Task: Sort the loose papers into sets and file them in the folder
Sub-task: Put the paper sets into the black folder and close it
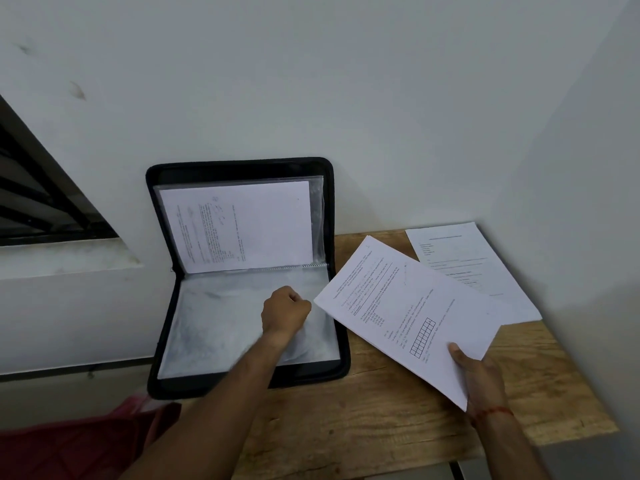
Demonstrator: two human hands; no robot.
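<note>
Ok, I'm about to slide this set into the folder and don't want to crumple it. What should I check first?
1. Folder open, top half leaning on the wall: ok.
2. Lower sleeve looks empty: ok.
3. Sleeve mouth held open by the left hand, which is curled at its right edge: cannot tell.
4. Set held by the right hand: ok, though by one corner only.
5. Set lined up with the sleeve: not ok, it is tilted and off to the right.
6. Spare sheet lying flat on the table: ok.
</note>
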